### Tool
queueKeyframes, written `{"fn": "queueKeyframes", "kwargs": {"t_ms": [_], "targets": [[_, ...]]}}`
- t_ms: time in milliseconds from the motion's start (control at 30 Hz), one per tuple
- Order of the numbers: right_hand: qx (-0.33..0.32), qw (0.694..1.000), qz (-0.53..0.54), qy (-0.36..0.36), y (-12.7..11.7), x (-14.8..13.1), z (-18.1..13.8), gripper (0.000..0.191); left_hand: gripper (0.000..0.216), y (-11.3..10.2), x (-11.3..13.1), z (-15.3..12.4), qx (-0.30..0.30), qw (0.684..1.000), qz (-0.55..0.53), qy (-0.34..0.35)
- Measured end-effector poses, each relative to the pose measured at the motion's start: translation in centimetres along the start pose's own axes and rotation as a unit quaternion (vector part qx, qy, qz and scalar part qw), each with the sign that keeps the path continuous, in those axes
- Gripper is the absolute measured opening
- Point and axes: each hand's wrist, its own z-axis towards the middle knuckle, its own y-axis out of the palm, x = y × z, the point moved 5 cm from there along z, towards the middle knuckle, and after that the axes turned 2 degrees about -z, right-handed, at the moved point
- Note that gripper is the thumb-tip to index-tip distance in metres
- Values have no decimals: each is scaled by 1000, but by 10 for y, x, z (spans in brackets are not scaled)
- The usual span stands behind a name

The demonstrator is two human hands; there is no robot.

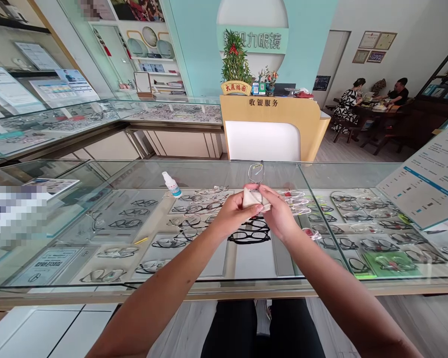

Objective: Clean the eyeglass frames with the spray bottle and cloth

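Note:
Above the glass counter, my two hands meet around a pale, folded cloth (pixel 252 198). A thin-framed pair of eyeglasses (pixel 256 173) stands upright out of it, one rim showing beyond my fingertips. My left hand (pixel 232 211) is closed on the cloth from the left, its thumb lying along the near side. From the right, my right hand (pixel 279 211) curls its fingers over the cloth and the eyeglasses. The part of the frame inside the cloth is hidden. To the left on the counter is a white spray bottle (pixel 171 184) with a blue label.
Several eyeglass frames (pixel 249 235) lie on trays beneath the counter glass (pixel 209 174). A printed sign (pixel 427 176) leans at the right. Beyond stand a wooden cashier desk (pixel 274 110) and a potted plant (pixel 236 59). Two people sit at a table (pixel 377 108) at the back right.

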Motion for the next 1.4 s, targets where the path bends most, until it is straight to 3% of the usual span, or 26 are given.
{"fn": "queueKeyframes", "kwargs": {"t_ms": [233,400,767,1067,1267,1400], "targets": [[9,1000,-14,-4,0,10,-2,40,60,3,0,-1,45,997,29,55],[-54,997,-57,-19,2,11,-4,41,66,3,4,-5,60,995,18,73],[-25,1000,0,-7,1,-1,-4,46,68,-12,-1,-2,-14,1000,8,-7],[-2,999,-31,-13,0,3,-4,54,60,2,11,-3,-60,997,33,30],[-33,998,-51,-28,4,8,-5,55,74,-2,12,-2,17,994,75,76],[-43,988,-88,-119,3,-2,-4,39,78,-3,13,-1,60,994,38,78]]}}
